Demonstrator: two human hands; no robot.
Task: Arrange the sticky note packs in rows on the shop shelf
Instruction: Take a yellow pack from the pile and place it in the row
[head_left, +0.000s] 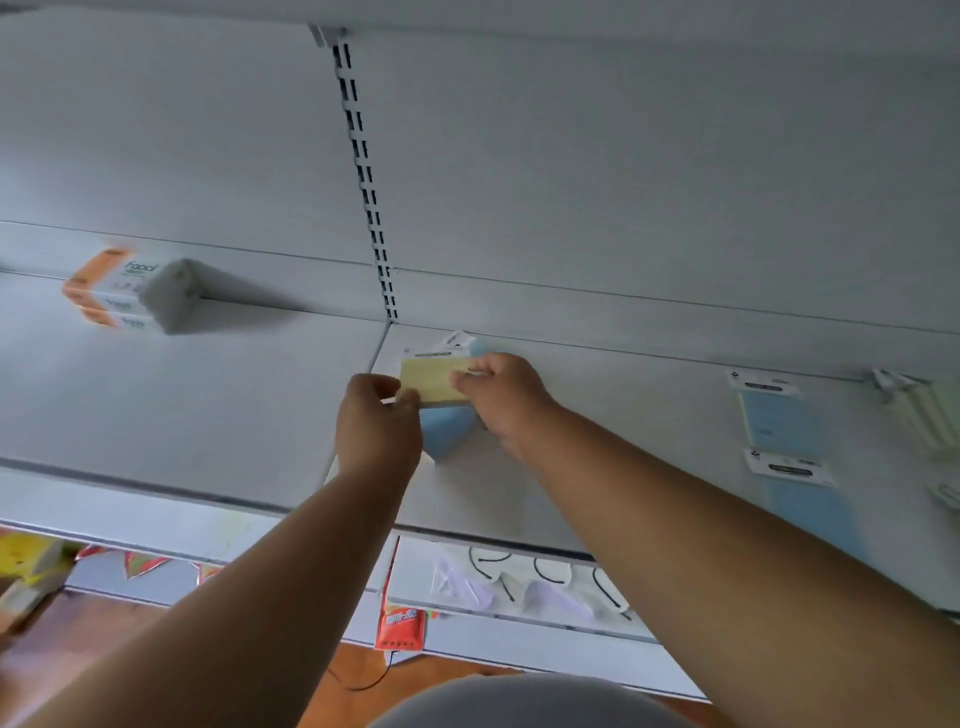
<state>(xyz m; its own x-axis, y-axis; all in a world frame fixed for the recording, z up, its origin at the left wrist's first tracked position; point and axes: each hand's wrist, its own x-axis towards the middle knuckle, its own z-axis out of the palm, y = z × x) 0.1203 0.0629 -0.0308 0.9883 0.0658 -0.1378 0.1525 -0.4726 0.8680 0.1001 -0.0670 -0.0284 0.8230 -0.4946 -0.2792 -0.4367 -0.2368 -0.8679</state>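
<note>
**Hands on a yellow pack at the back of the shelf**

Both arms reach up and forward over the white shelf. Between them sits a yellow sticky note pack, held just above the shelf near the back panel, close to the slotted upright. The left hand pinches the pack's left end with curled fingers; the right hand grips its right end, thumb and fingers closed on the edge. Under and behind the yellow one lies a blue pack, partly covered by the hands, with a white hang tab poking out at the rear (whose tab it is I cannot tell).

Further right on the same shelf, two more blue packs lie flat one in front of the other, the rear one and the nearer one, each with a white header card. Well to the left, a stack of orange-and-white tissue packs stands on the neighbouring shelf. Below, a red sachet hangs at the lower shelf's edge.
</note>
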